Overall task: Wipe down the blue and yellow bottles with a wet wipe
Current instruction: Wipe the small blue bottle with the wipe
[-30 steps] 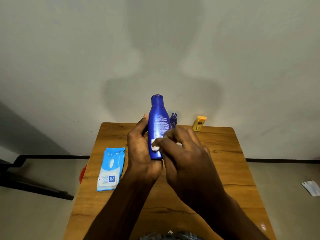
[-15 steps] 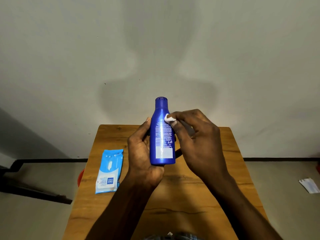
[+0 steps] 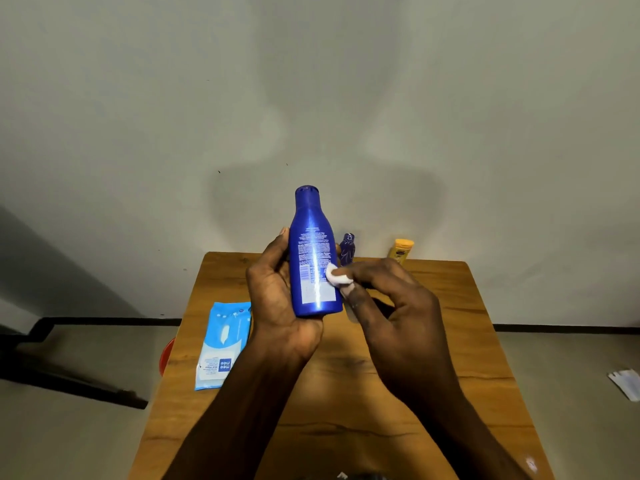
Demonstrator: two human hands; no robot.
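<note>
- The left hand is gripping the blue bottle around its lower half, holding it upright above the wooden surface, cap up.
- The right hand is pinching a bunched white wet wipe in its fingertips and pressing it against the bottle's right side, beside the printed label.
- The yellow bottle is standing at the surface's far edge, near a small dark blue bottle.
- A light blue wipes pack is lying flat at the left edge.
</note>
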